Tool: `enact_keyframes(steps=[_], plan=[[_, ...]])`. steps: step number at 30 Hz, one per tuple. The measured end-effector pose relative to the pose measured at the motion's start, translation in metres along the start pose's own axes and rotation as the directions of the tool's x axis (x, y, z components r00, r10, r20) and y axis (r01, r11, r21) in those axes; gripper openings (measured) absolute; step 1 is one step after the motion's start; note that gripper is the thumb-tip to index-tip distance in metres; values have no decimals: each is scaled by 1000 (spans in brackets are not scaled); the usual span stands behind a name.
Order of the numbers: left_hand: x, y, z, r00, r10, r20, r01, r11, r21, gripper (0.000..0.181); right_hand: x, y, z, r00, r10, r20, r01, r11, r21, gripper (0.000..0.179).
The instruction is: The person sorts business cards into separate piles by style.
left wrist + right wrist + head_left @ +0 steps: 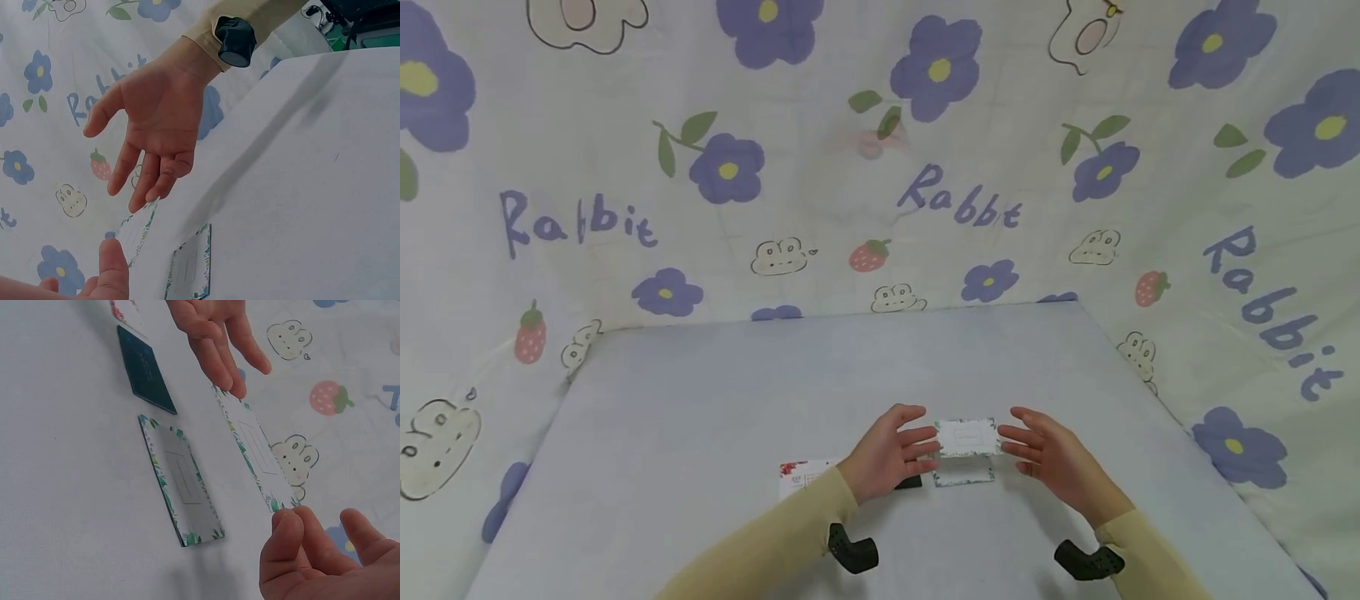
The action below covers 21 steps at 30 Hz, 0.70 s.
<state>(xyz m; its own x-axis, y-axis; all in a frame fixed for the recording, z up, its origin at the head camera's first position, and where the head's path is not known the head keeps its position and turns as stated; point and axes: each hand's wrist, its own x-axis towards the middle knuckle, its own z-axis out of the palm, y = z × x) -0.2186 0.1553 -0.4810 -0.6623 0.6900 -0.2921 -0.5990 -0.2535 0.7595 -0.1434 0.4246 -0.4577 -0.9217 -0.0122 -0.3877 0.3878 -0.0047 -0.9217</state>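
Note:
A white card with a leafy green border is held up off the table between both hands, bridging the gap from one to the other. My left hand touches its left short edge with extended fingertips, the thumb apart. At the opposite short edge, the fingertips of my right hand press in, and that thumb also stands clear of the card. Below lies a second leaf-bordered card on the table, showing a dark edge along one side.
Left of the lower card lies a dark green card, partly behind my left hand in the head view. Beyond it is a white card with red flowers. A printed curtain rises at the back of the white table.

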Motion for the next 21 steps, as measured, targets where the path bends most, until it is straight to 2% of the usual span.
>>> enact_keyframes(steps=[6,10,21], plan=[[-19,-6,-2,1000,0,10,0,1000,-29,70,-9,4,6,1000,9,24,-10,999,44,71],[-26,-9,-3,1000,1,12,-1,999,-32,70,-14,5,9,999,7,40,-10,997,74,67],[-33,-15,-6,1000,13,0,-13,1000,-8,69,-18,8,16,999,15,34,-17,997,74,62]])
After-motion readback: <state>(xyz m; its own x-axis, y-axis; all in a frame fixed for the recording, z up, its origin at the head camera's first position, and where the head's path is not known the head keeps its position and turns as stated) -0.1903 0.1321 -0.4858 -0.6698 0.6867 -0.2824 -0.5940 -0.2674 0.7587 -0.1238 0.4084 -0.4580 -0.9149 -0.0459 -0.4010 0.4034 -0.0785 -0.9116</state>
